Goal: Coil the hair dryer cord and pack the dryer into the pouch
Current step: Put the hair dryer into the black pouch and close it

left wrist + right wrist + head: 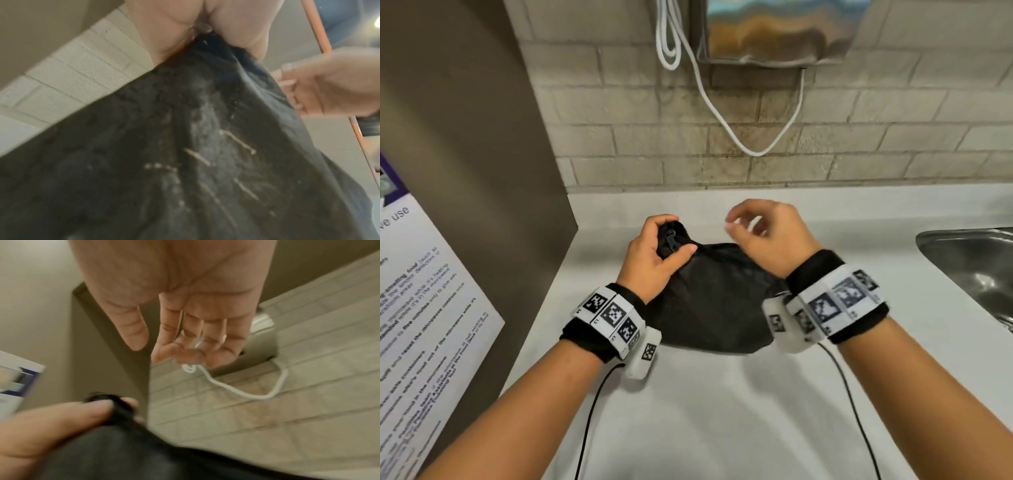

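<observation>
Head view: left hand (654, 253) gripping pouch (715, 301)

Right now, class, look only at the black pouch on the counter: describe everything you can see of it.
The pouch is black, soft, thin fabric, crumpled and lumpy. It lies on the white counter between the wrists. Its far left corner is bunched and raised, gripped by the left hand, with a dark zip pull showing there. The left wrist view shows pale stitch-like marks on the cloth. The right hand hovers above it, holding nothing. What is inside cannot be seen.
</observation>
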The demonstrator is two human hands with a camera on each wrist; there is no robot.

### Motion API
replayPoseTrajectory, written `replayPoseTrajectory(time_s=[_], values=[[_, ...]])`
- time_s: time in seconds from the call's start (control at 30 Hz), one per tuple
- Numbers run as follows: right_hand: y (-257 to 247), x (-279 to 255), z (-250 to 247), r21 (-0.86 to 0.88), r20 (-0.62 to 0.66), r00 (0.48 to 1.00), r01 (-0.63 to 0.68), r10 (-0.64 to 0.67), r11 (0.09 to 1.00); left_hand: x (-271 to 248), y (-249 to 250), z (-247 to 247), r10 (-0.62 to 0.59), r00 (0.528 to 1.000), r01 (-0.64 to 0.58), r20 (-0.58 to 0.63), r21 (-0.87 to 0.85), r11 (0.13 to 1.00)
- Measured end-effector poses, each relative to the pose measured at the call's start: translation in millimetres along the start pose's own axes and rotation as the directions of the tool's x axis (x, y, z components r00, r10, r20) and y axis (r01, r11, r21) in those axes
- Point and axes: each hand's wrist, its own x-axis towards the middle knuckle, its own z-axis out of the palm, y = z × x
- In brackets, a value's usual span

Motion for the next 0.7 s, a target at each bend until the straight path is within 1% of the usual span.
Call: replayPoseTrajectory(time_s=[0.1,0.17,0.2,0.33,0.5,0.6,0.7], values=[[-26.1,-0.9,31.1,0.018,0.143,0.986,0.086,-0.087,0.996,-2.8,2.2,1.4,0.022,0.999,-0.023,0.039,0.023,0.999],[-32.6,0.5,41.6,-0.029,0.218,0.971,0.105,-0.096,0.994,-2.9,3.9,1.2,0.029,0.996,-0.034,0.079,0.060,0.998],[-34.4,2.0,44.5,-0.063,0.235,0.967,0.116,-0.098,0.991,-2.6,4.2,0.7,0.028,0.996,-0.035,0.088,0.079,0.996],[-37.0,7.8,45.8,-0.194,0.250,0.964,0.145,-0.094,0.970,-0.4,6.1,0.3,0.030,0.993,-0.043,0.117,0.109,0.993],[-39.4,2.1,46.0,-0.354,0.269,0.955,0.219,-0.125,0.909,-1.4,6.8,1.6,0.039,0.987,-0.058,0.153,0.124,0.991],[-37.1,0.1,43.5,-0.332,0.283,0.951,0.221,-0.127,0.917,-2.7,7.0,-0.1,0.072,0.983,-0.095,0.171,0.127,0.987],[-31.7,3.4,38.0,-0.297,0.292,0.953,0.172,-0.082,0.939,-2.4,2.9,-4.7,0.181,0.963,-0.222,0.199,0.204,0.954]])
